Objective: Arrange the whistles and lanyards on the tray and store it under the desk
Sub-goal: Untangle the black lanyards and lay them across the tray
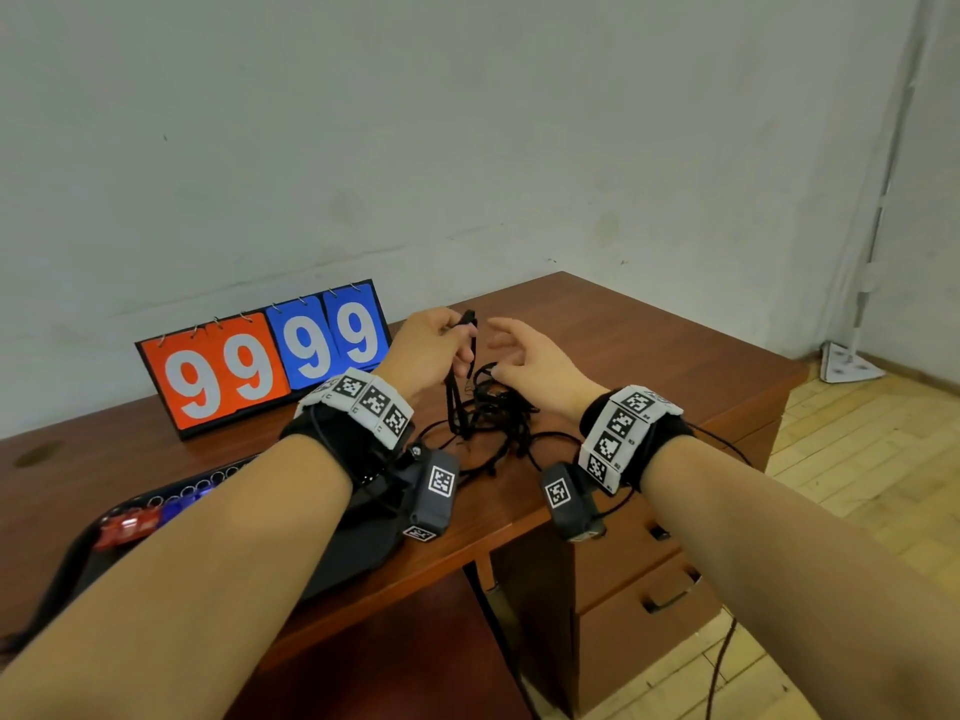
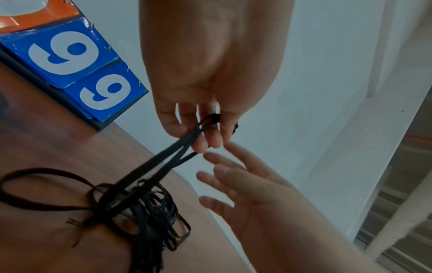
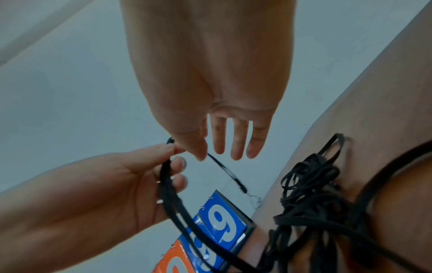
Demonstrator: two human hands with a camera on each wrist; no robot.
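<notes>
One dark tray (image 1: 363, 558) sat on the brown bench (image 1: 649, 345), partly hidden by the left arm, with a red thing and a blue thing in it. A tangled pile of black lanyards (image 1: 493, 407) lay on the bench beside the tray, too knotted to count. The left hand (image 1: 423, 350) pinched one strap and lifted it. The right hand (image 1: 535, 361) hung close by, its fingers (image 3: 238, 140) straight and holding nothing. Four number cards stood on a scoreboard (image 1: 265, 358) behind.

The right hand (image 3: 210, 103) spreads straight fingers above the scoreboard (image 3: 224, 227). Beside it, the left hand (image 3: 121, 184) pinches a black lanyard (image 3: 173, 205). A tangled heap (image 3: 311, 186) lies on the surface (image 3: 374, 96).
</notes>
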